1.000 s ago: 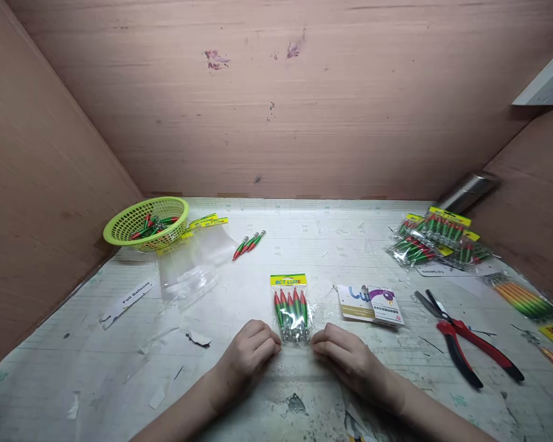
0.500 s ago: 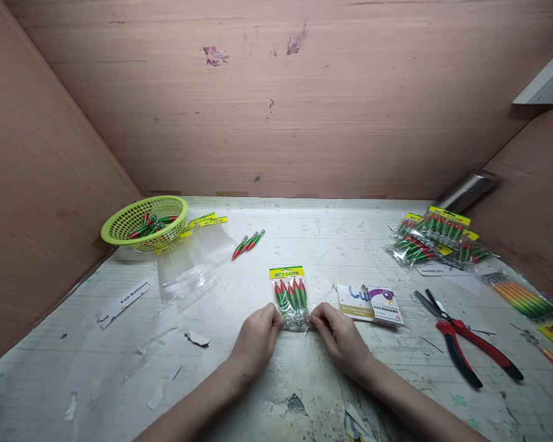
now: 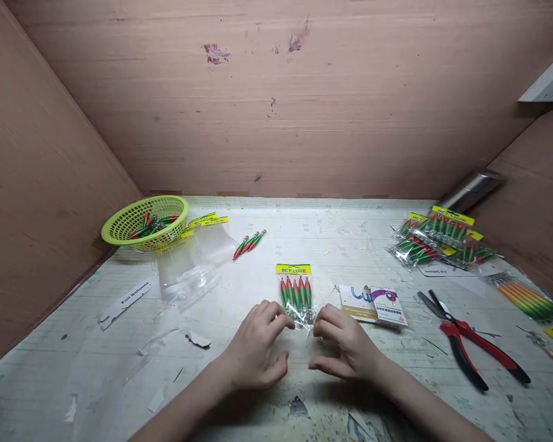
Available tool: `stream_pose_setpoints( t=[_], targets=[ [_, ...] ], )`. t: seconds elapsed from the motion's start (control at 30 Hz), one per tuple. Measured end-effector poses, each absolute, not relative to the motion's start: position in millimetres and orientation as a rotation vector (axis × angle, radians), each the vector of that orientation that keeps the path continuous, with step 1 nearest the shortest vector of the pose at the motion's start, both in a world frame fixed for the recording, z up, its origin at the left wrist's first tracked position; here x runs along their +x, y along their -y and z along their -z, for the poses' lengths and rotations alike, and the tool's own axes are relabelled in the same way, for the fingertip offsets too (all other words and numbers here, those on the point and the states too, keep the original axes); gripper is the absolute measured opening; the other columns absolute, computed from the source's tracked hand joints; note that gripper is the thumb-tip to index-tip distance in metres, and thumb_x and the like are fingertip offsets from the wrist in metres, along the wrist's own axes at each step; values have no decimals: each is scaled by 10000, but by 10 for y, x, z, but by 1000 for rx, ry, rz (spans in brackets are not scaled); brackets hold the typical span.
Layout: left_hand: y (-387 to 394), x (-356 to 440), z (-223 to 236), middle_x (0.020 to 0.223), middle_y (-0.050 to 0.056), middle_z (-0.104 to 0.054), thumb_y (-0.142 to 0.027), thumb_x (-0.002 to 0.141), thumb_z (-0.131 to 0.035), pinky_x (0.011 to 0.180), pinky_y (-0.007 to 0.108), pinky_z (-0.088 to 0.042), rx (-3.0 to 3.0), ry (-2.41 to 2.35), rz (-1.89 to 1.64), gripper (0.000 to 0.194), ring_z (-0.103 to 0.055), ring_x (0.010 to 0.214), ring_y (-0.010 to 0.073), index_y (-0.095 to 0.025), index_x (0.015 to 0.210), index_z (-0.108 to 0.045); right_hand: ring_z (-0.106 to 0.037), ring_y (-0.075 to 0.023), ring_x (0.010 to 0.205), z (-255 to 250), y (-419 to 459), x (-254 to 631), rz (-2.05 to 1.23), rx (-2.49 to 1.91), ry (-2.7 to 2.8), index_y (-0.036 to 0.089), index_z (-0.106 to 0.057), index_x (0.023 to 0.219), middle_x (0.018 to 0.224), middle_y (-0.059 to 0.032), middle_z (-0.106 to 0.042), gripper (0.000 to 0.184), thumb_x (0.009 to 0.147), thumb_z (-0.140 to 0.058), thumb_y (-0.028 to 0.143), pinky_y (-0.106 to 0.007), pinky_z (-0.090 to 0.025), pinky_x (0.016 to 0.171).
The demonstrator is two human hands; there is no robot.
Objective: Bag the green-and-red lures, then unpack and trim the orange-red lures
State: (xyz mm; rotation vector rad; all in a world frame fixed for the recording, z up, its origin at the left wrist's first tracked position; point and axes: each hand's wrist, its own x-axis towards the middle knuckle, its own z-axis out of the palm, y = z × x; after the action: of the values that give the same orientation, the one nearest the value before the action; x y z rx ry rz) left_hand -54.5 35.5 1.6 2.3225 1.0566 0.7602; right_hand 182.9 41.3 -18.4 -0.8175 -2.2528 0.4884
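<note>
Flat on the table, in the middle of the head view, lies a clear bag of red-and-green fishing lures (image 3: 295,296) with a yellow "BCT LURE" header at its far end. My left hand (image 3: 262,344) is at the bag's near left corner, thumb apart from the curled fingers, holding nothing. At the near right corner, my right hand (image 3: 345,344) has its thumb spread away from its fingers too. The fingertips of both hands are close to the bag's lower edge; whether they touch it I cannot tell.
Back left stand a green basket (image 3: 111,229) of lures and empty clear bags (image 3: 188,264). Loose lures (image 3: 249,244) lie behind the bag. To the right are printed cards (image 3: 373,305), red-handled pliers (image 3: 477,350), packed lure bags (image 3: 437,236) and a metal cylinder (image 3: 472,189).
The bag moved slightly away from me, then a little to the right. Both hands went from pinching its near corners to thumbs apart from fingers.
</note>
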Motion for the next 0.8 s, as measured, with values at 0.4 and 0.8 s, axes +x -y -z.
stream_pose_setpoints(
  t=[0.4,0.8],
  targets=[
    [-692,-361,130,1577,189,-160,-188,591,-623,1135,678,-86,2411,-1099,-358,904,-68,1455,433,-196,1431,-291,-555,-221,862,151,-444,1670,-452,-1262,2320,204,-471,993,969,-65,-528,329,694,-578,119,-342,-479,717],
    [-627,-259,243,1433,171,-447,-131,688,-540,1102,614,-298,2455,-1157,-676,678,-313,1388,351,-179,1350,-399,-566,-251,784,270,-441,1564,-4,-1303,2324,155,-514,979,893,-106,-569,158,826,-480,141,-351,-476,655]
  ],
)
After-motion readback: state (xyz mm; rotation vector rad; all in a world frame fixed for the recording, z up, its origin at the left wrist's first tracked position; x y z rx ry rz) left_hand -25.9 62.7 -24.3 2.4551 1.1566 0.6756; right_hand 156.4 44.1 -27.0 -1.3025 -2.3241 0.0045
